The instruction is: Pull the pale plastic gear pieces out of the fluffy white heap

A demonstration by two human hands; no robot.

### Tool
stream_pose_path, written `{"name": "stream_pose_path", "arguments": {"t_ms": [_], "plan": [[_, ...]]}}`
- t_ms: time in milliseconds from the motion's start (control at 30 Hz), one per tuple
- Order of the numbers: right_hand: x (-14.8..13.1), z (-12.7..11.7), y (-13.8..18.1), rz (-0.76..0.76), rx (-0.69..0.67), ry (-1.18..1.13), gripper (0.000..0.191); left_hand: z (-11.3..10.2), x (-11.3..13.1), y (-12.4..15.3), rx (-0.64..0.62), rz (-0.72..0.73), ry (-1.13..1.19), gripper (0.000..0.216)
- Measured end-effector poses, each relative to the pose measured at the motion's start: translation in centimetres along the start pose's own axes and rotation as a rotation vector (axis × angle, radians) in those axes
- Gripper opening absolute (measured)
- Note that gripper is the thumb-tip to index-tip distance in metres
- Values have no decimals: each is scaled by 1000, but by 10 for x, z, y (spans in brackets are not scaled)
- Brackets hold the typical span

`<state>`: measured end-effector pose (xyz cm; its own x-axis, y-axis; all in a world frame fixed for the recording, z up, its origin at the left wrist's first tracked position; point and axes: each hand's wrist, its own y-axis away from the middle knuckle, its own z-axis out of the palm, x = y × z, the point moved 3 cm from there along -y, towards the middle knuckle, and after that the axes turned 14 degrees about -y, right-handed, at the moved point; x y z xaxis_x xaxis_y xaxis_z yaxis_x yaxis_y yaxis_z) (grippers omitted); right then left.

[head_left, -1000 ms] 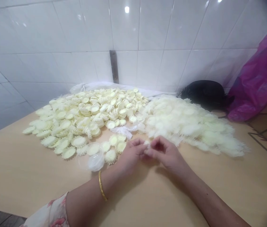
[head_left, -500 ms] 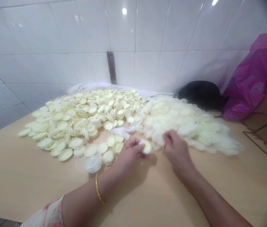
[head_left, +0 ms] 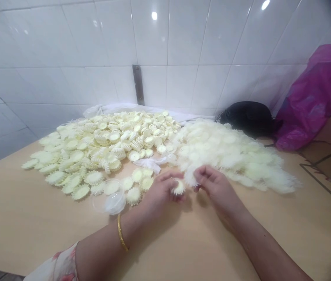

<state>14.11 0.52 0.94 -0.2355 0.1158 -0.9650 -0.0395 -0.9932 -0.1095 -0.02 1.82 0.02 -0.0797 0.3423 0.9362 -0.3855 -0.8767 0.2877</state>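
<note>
Between the thumb and fingers of my left hand [head_left: 165, 187] is a pale yellow scalloped disc [head_left: 178, 187], its toothed edge facing me. My right hand [head_left: 212, 181] pinches a thin, whitish, frilled piece [head_left: 190, 178] just right of that disc; a small gap separates the two. Behind my right hand lies a heap of sheer whitish frilled pieces [head_left: 226, 150]. A larger pile of pale yellow scalloped discs [head_left: 95, 146] spreads to the left, and several loose discs [head_left: 134, 194] lie beside my left wrist.
A small clear round container [head_left: 115, 203] sits left of my left forearm. White cloth [head_left: 153, 163] shows between the piles. At the back right are a black object [head_left: 249, 117] and a magenta plastic bag [head_left: 314, 93]. A tiled wall [head_left: 183, 43] borders the wooden table [head_left: 183, 249].
My right hand has come away from the whitish heap toward my left hand, now with a frilled piece in its fingers. The disc in my left hand has tilted and dropped slightly.
</note>
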Motion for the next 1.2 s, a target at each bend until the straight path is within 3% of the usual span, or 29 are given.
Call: {"name": "stream_pose_path", "arguments": {"t_ms": [67, 133, 500, 767, 867, 967, 1200], "plan": [[1, 2, 1, -13, -2, 85, 26, 2, -1, 0, -59, 22, -24, 13], [3, 5, 1, -24, -7, 134, 27, 4, -2, 1, -77, 42, -44, 18], [11, 7, 3, 144, -102, 7, 32, 5, -2, 7, 11, 11, 21, 19], [3, 8, 4, -34, -34, 323, 33, 3, -3, 5, -1, 48, -47, 18], [-4, -1, 4, -134, 46, 398, 33, 4, -2, 5, 4, -8, -22, 15], [-10, -10, 0, -170, 105, 433, 32, 1, 0, 3, 25, 29, -20, 22], [-20, -13, -45, -255, 103, 599, 23, -8, -2, -3, 54, 107, -150, 32]]}}
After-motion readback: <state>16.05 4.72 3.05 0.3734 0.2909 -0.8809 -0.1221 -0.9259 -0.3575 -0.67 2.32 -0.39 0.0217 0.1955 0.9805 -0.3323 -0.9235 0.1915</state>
